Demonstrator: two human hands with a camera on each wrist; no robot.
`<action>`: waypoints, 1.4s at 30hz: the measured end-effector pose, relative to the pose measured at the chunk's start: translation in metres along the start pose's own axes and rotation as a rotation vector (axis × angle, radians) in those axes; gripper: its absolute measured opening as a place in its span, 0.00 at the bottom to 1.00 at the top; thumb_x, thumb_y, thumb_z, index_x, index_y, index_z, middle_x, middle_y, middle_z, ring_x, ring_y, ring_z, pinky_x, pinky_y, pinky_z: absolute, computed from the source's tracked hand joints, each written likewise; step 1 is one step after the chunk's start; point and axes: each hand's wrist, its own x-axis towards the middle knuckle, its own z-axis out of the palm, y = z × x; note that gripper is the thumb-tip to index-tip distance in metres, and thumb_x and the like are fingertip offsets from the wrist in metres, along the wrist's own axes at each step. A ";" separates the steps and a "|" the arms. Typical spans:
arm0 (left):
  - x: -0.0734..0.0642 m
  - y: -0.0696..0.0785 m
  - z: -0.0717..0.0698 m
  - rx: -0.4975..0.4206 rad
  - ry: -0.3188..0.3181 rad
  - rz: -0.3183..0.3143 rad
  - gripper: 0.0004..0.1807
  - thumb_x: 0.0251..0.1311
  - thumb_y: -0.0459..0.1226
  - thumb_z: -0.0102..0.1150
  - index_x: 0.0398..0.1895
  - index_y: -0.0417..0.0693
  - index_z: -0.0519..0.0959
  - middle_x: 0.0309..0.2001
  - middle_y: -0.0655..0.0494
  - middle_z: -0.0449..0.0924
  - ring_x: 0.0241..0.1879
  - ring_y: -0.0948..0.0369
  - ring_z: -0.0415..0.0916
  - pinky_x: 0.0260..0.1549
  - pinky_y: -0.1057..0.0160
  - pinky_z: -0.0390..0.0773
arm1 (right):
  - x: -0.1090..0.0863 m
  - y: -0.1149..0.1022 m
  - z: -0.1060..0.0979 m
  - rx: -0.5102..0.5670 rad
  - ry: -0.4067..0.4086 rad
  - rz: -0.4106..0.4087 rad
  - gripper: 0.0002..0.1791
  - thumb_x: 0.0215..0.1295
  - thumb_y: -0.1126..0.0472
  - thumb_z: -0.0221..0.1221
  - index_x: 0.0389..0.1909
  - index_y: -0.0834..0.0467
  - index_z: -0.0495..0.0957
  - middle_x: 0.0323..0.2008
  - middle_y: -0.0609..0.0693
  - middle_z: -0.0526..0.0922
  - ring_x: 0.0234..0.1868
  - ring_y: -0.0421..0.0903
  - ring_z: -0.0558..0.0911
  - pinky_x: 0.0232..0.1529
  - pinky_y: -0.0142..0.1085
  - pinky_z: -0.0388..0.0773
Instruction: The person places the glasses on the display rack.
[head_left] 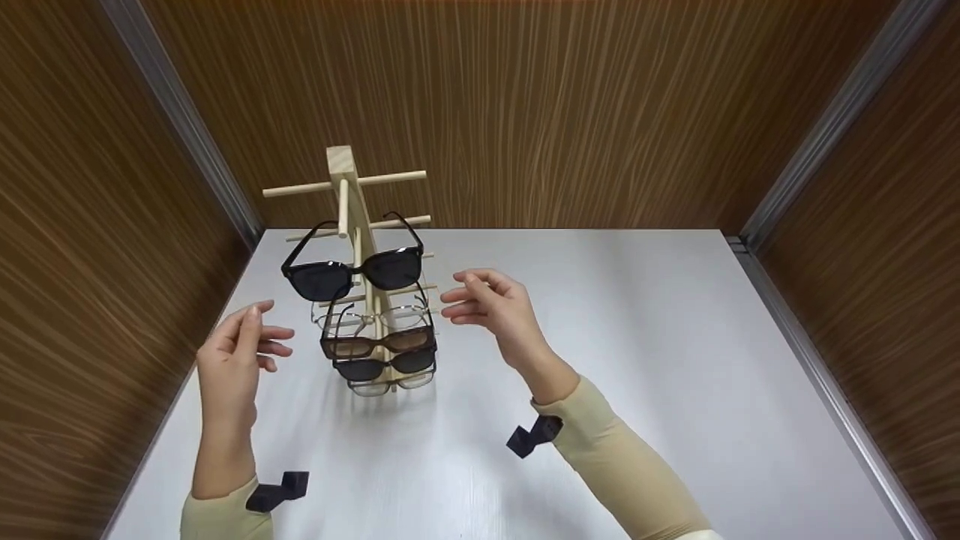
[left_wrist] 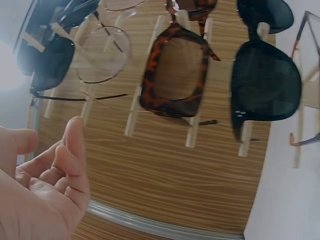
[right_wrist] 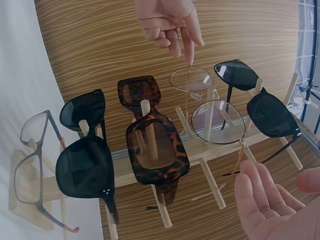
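A wooden eyewear stand (head_left: 340, 160) with side pegs carries several pairs in a column. Its highest pair is a set of black sunglasses (head_left: 393, 268), lenses facing me. Below hang round thin metal-rimmed glasses (right_wrist: 219, 122), tortoiseshell sunglasses (right_wrist: 134, 155), a second dark pair (right_wrist: 84, 167) and clear-lensed glasses (right_wrist: 29, 179). On the stand's left, my left hand (head_left: 234, 352) is held up with fingers loosely bent and nothing in them. My right hand (head_left: 501, 311) hovers at the right side, empty, its fingertips near the level of the metal-rimmed pair.
A white tabletop (head_left: 637, 360) lies under the stand and stretches to the right. Wood-grain panels (head_left: 525, 112) with metal corner strips (head_left: 825, 120) enclose it at the back and both sides. The stand's top pegs (head_left: 394, 178) are bare.
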 end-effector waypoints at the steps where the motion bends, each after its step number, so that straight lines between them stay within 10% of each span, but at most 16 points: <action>1: -0.001 -0.002 0.000 -0.007 0.003 0.008 0.16 0.67 0.43 0.50 0.48 0.42 0.79 0.27 0.47 0.82 0.21 0.58 0.78 0.14 0.72 0.71 | -0.001 0.002 -0.001 0.001 -0.002 0.003 0.15 0.70 0.59 0.51 0.48 0.66 0.74 0.34 0.59 0.84 0.32 0.50 0.84 0.36 0.41 0.81; 11: -0.011 -0.024 0.001 -0.092 0.060 0.051 0.17 0.67 0.42 0.50 0.47 0.39 0.79 0.27 0.44 0.81 0.21 0.58 0.77 0.15 0.72 0.72 | -0.009 0.019 -0.015 -0.025 0.020 0.025 0.14 0.69 0.58 0.52 0.46 0.66 0.75 0.34 0.59 0.84 0.32 0.51 0.84 0.35 0.40 0.81; 42: -0.049 -0.087 0.011 0.033 0.017 -0.205 0.19 0.69 0.46 0.45 0.45 0.41 0.79 0.30 0.44 0.82 0.24 0.58 0.79 0.18 0.70 0.73 | -0.046 0.049 -0.057 -0.046 0.087 0.176 0.11 0.72 0.64 0.46 0.44 0.66 0.74 0.37 0.63 0.82 0.36 0.55 0.83 0.43 0.47 0.78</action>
